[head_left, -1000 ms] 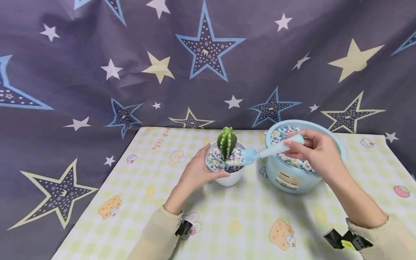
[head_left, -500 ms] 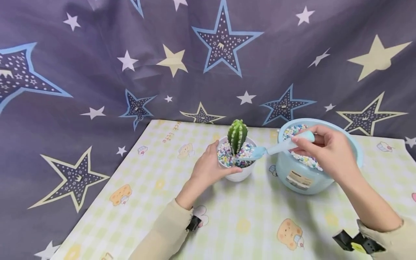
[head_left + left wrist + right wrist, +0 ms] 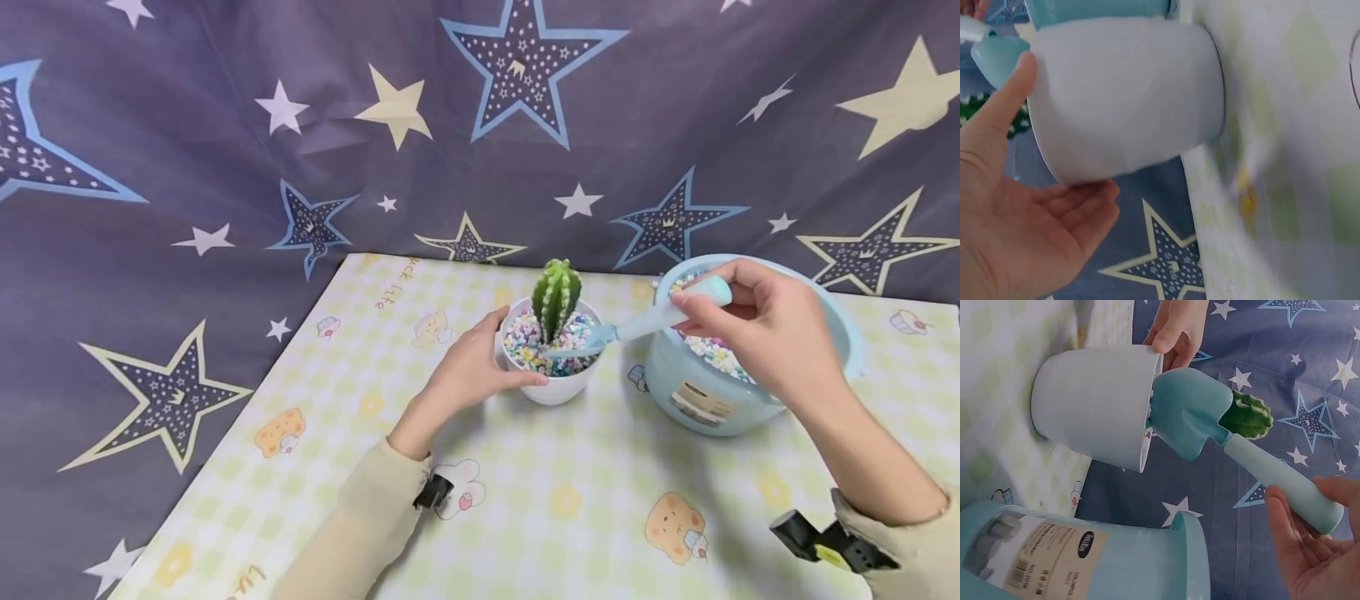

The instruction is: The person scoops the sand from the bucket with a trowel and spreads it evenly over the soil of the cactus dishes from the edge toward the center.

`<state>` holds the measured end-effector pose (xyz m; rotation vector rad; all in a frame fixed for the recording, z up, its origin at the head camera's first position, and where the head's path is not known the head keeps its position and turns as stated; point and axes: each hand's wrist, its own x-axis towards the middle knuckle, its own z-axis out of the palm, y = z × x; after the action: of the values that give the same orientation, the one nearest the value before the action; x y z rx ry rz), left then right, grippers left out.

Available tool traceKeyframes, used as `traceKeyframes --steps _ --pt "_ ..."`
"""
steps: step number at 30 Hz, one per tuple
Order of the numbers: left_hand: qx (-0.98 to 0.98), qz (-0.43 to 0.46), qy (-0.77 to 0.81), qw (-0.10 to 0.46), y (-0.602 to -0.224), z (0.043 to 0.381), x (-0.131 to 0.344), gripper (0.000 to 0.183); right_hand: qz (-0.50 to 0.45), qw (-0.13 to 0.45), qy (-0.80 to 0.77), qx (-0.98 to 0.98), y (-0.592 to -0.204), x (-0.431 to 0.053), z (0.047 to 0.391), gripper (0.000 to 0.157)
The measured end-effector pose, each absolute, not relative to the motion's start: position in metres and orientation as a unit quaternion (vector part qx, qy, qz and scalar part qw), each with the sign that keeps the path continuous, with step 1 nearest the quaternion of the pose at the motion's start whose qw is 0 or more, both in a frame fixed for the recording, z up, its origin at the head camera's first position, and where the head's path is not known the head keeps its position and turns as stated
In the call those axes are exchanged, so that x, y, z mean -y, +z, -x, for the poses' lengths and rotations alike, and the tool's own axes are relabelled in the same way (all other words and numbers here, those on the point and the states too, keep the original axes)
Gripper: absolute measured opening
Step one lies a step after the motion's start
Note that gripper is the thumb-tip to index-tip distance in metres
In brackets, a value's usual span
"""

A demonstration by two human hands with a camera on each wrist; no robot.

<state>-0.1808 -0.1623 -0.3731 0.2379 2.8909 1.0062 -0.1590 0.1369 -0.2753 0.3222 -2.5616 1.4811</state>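
Observation:
A green cactus [image 3: 556,302] stands in a white flowerpot [image 3: 553,390] filled with small multicoloured pebbles [image 3: 525,342]. My left hand [image 3: 476,362] holds the pot from its left side, thumb along the near rim and fingers behind. With my right hand [image 3: 780,333] I grip the handle of a light blue toy shovel [image 3: 652,321] near its end. The shovel's blade [image 3: 1188,409] tilts down over the pot's right rim, its tip at the pebbles beside the cactus base. In the left wrist view the white pot wall [image 3: 1125,100] hides most of the shovel.
A light blue bucket [image 3: 690,383] with a label stands right of the pot, holding more pebbles, under my right hand. The checked tablecloth [image 3: 562,542] ends at a dark star-patterned curtain [image 3: 360,50] behind.
The head view has shifted, moving the whole scene right and up in the picture. The shovel blade sits slightly farther left over the pot. Both hands keep their holds.

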Motion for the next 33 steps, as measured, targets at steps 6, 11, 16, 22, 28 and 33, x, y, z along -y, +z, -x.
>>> traceKeyframes --steps 6,11,16,22,28,33 --pt "-0.952 -0.083 0.293 0.038 -0.365 0.178 0.155 0.121 -0.114 0.112 0.456 0.876 -0.269 -0.134 0.158 0.018" --pt "-0.943 -0.143 0.295 0.049 -0.359 0.192 0.162 0.119 -0.137 0.124 0.458 0.87 -0.265 -0.129 0.157 0.017" --pt "-0.941 -0.163 0.29 0.061 -0.365 0.197 0.166 0.117 -0.164 0.133 0.442 0.872 -0.264 -0.124 0.159 0.015" --pt "-0.943 -0.124 0.306 0.045 -0.37 0.19 0.157 0.117 -0.188 0.15 0.419 0.876 -0.261 -0.119 0.161 0.018" --pt "-0.948 -0.08 0.308 0.028 -0.369 0.183 0.143 0.122 -0.21 0.167 0.403 0.875 -0.257 -0.116 0.163 0.018" --pt "-0.952 -0.062 0.3 0.023 -0.368 0.179 0.142 0.122 -0.221 0.167 0.389 0.879 -0.253 -0.112 0.164 0.017"
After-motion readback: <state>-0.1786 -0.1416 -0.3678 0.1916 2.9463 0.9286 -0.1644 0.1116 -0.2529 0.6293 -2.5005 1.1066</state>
